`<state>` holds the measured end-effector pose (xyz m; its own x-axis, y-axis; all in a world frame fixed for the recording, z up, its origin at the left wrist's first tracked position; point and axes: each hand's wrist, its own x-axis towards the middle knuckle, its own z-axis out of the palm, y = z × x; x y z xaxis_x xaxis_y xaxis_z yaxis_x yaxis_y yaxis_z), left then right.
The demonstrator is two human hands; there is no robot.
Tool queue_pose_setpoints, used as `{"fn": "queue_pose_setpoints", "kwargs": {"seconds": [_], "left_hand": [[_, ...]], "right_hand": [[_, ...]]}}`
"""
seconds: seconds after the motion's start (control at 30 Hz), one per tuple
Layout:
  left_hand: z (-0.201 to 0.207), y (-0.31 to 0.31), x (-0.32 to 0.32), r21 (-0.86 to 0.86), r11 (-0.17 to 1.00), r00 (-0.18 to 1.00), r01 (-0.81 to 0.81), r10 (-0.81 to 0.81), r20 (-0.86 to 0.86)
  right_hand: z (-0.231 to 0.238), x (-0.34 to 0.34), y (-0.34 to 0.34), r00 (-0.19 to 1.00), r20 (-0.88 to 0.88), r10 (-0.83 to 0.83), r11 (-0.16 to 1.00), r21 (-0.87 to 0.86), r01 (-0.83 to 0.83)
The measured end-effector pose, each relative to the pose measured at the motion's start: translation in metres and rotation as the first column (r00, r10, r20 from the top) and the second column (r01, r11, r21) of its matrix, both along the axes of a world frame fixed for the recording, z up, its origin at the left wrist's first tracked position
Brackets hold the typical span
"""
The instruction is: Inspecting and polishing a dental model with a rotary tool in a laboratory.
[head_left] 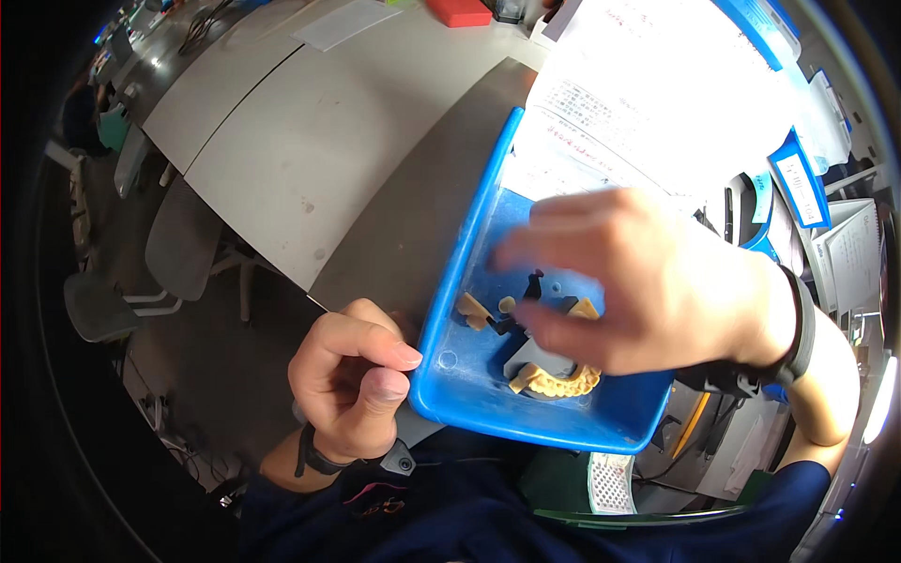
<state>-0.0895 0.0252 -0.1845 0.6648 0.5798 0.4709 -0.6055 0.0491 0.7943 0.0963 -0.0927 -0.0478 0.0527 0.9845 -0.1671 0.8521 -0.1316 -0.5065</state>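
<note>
My right hand (619, 281), smeared by motion, hovers over a blue plastic tray (535, 433). Its thumb and fingers are apart, with nothing visible between them. Below it in the tray lies a yellow horseshoe-shaped dental model (556, 381) with a row of teeth, against a grey flat piece (526, 357). Small tan pieces (473, 308) and a black bent part (533, 284) lie farther left in the tray. At the tray's near left corner my left hand (349, 375) is closed, thumb and index fingertip close together; anything between them is too small to make out.
Printed paper sheets (638, 103) cover the tray's far end. A grey-white table (282, 150) stretches to the left, with a red box (460, 11) at its far side. Chairs (185, 239) stand at the left. Blue bins with a label (800, 180) and papers crowd the right.
</note>
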Motion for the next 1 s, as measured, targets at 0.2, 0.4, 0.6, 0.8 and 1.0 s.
{"fn": "queue_pose_setpoints", "kwargs": {"seconds": [0.2, 0.4, 0.6, 0.8, 1.0], "left_hand": [[0.002, 0.001, -0.001, 0.025, 0.999, 1.0, 0.023, -0.023, -0.005], [0.004, 0.001, 0.0, 0.038, 0.999, 1.0, 0.026, -0.025, -0.011], [0.003, 0.0, -0.001, 0.07, 0.997, 0.999, -0.017, 0.02, -0.038], [0.002, -0.001, 0.002, 0.125, 0.986, 0.992, -0.106, 0.115, -0.06], [0.003, 0.0, 0.001, 0.143, 0.986, 0.992, -0.083, 0.095, -0.08]], "right_hand": [[0.013, 0.005, 0.0, 0.982, 0.186, 0.046, 0.97, -0.242, 0.0], [-0.003, -0.001, 0.005, 0.97, 0.239, 0.038, 0.982, 0.171, -0.081], [-0.009, -0.008, 0.009, 0.954, 0.231, 0.193, 0.981, -0.05, -0.187], [0.002, -0.006, 0.008, 0.966, 0.254, 0.041, 0.995, 0.073, -0.062], [0.025, 0.015, -0.016, 0.705, -0.547, -0.451, 0.892, -0.262, 0.367]]}}
